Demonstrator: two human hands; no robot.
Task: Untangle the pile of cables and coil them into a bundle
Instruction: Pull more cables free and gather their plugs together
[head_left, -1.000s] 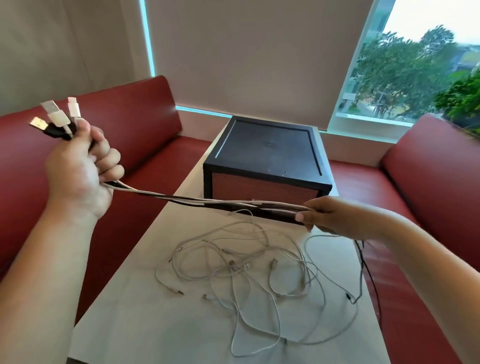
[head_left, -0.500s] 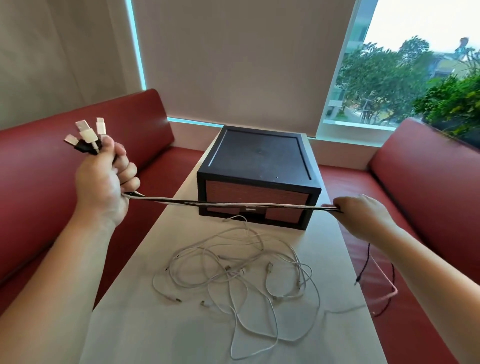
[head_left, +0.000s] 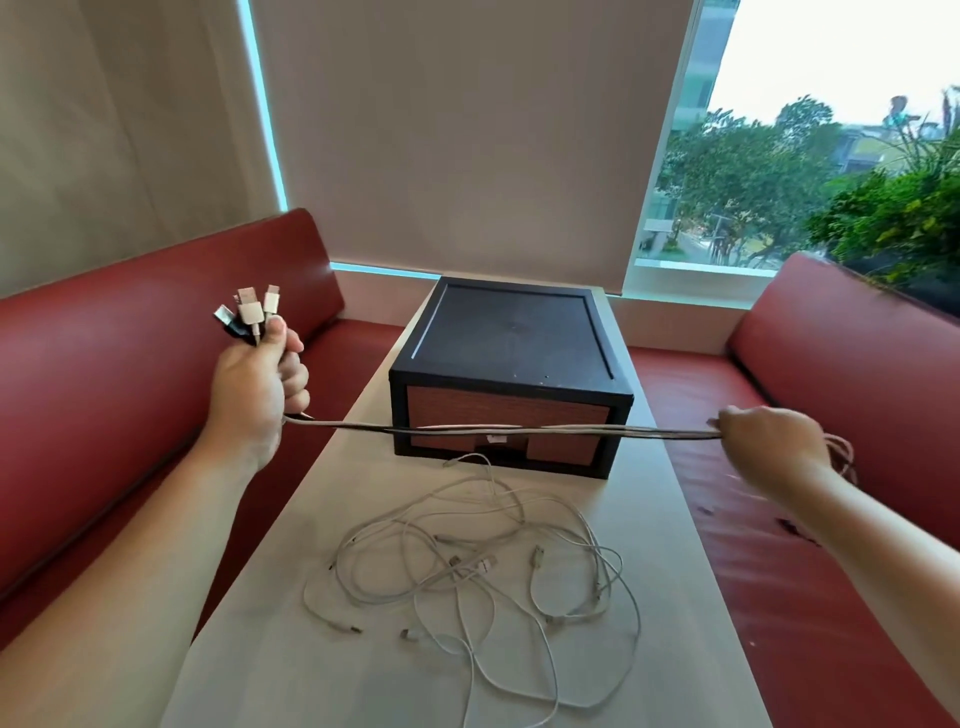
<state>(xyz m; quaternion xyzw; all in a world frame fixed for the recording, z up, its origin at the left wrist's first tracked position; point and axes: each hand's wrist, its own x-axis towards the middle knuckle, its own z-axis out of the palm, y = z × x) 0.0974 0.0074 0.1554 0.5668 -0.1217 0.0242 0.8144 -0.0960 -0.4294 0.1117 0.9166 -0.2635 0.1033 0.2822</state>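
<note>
The strand of several cables runs taut in front of the box, above the worktop. Your left grip is fisted round its plug ends, which stick up. Your right grip pinches it at the right, perhaps with loose loops behind, though blur hides them. The pile of white cables lies tangled on the near worktop, so most untangling and all coiling look undone. The worktop is narrow, and the open room is over the seats either side.
</note>
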